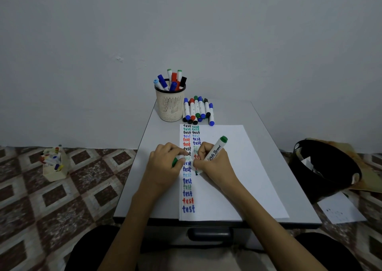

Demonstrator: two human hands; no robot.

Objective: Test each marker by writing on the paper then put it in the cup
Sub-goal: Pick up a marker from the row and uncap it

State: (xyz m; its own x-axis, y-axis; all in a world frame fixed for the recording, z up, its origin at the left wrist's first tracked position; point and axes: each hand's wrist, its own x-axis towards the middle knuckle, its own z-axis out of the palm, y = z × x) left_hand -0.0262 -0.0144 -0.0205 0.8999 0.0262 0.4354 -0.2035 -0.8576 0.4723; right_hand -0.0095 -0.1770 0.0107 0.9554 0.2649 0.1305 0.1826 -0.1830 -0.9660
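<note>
- My right hand (213,163) pinches the green marker (216,149) low on the barrel, fingers curled round it. Its tail end tilts toward 1 o'clock, and the tip appears to touch the paper (231,177) in the second column of "test" words.
- My left hand (165,163) lies at 9 o'clock of the writing spot. Its fingers curl round the green cap (174,162), and one fingertip rests on the sheet.
- I judge light, even pressure and one full word best, so that faint ink shows.
- The cap should click on firmly before the marker goes to the cup (170,105) at 12 o'clock.
- The untested markers (198,110) lie just beside the cup, at its 3 o'clock, and I should avoid knocking them.
</note>
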